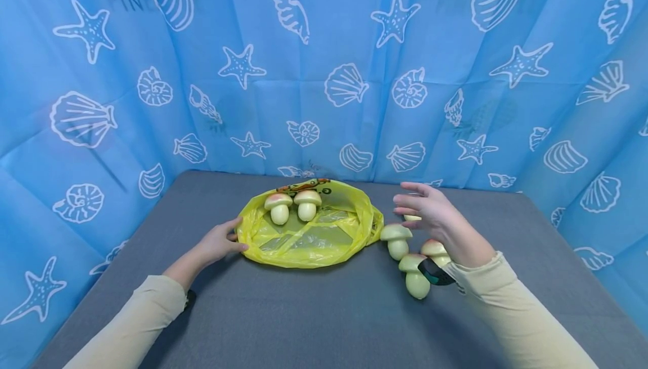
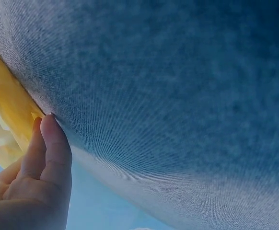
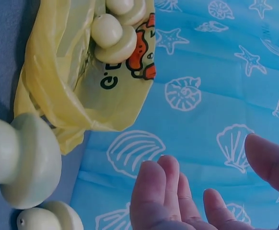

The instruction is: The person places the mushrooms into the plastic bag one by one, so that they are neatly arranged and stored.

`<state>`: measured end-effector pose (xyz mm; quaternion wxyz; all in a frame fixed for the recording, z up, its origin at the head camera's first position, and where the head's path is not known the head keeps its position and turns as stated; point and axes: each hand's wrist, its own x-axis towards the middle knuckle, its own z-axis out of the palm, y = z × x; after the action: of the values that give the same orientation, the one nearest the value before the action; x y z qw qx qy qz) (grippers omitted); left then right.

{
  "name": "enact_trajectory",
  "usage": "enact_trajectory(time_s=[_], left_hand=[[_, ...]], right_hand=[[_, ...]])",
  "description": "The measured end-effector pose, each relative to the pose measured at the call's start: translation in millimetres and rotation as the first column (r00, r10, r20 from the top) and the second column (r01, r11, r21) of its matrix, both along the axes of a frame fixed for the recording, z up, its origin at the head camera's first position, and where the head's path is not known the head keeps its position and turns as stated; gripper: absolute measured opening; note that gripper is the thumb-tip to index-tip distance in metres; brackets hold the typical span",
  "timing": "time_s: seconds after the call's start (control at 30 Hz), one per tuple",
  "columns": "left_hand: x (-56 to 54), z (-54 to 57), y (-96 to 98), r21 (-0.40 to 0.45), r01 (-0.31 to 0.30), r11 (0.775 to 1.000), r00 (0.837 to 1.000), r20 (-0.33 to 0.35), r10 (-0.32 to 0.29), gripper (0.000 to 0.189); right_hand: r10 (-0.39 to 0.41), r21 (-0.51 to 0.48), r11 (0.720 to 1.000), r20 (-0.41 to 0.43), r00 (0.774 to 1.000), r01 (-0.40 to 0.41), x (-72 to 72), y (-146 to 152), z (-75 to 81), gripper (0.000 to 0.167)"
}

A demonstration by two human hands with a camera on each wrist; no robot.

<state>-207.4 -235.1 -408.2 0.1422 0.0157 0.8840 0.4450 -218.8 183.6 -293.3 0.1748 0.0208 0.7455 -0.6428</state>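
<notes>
Behind and to the left of the yellow bag point(image 1: 298, 257), faint letters point(image 1: 129, 0) reading "PINE" show on the blue curtain point(image 1: 314, 43). At the bag's left rim, the person's left hand point(image 1: 219, 241) grips the plastic between thumb and fingers. The bag lies mouth open on the grey table point(image 1: 283, 318); its back wall bears an orange cartoon point(image 1: 304, 185) and black print point(image 1: 326, 191), where 1 letter looks like a G and the rest cannot be read. Inside it, at the back left, sit 2 mushrooms point(image 1: 279, 202). Just right of the bag stand 3 loose mushrooms point(image 1: 417, 284), plus 1 pale thing mostly hidden by the right hand point(image 1: 430, 207), whose fingers are loosely extended, released, grasping nothing.
</notes>
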Motion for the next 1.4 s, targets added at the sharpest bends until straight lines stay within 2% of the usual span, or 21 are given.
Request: enact_trajectory(time_s=[0.37, 0.57, 0.87, 1.1, 1.4], left_hand=[[0.0, 1.3, 1.1, -0.001, -0.007, 1.0, 1.0, 0.001, 0.007, 0.083], [0.0, 0.7, 0.3, 0.008, -0.001, 1.0, 1.0, 0.0, 0.001, 0.083], [0.2, 0.4, 0.3, -0.001, -0.004, 1.0, 1.0, -0.007, 0.004, 0.083], [1.0, 0.1, 0.7, -0.007, -0.014, 1.0, 1.0, -0.003, 0.014, 0.083], [1.0, -0.5, 0.4, 0.006, -0.005, 1.0, 1.0, -0.012, 0.005, 0.083]], right_hand=[[0.045, 0.099, 0.994, -0.035, 0.998, -0.042, 3.5, 20.4, -1.4, 0.07], [0.08, 0.105, 0.992, -0.029, 0.996, -0.076, 4.8, 33.5, -2.3, 0.072], [0.115, 0.159, 0.981, -0.039, 0.993, -0.108, 4.3, 55.2, -13.2, 0.071], [0.179, 0.175, 0.971, -0.088, 0.98, -0.162, 3.9, 70.9, -21.2, 0.066], [0.247, 0.216, 0.952, -0.11, 0.963, -0.219, 5.1, 87.2, -27.5, 0.072]])
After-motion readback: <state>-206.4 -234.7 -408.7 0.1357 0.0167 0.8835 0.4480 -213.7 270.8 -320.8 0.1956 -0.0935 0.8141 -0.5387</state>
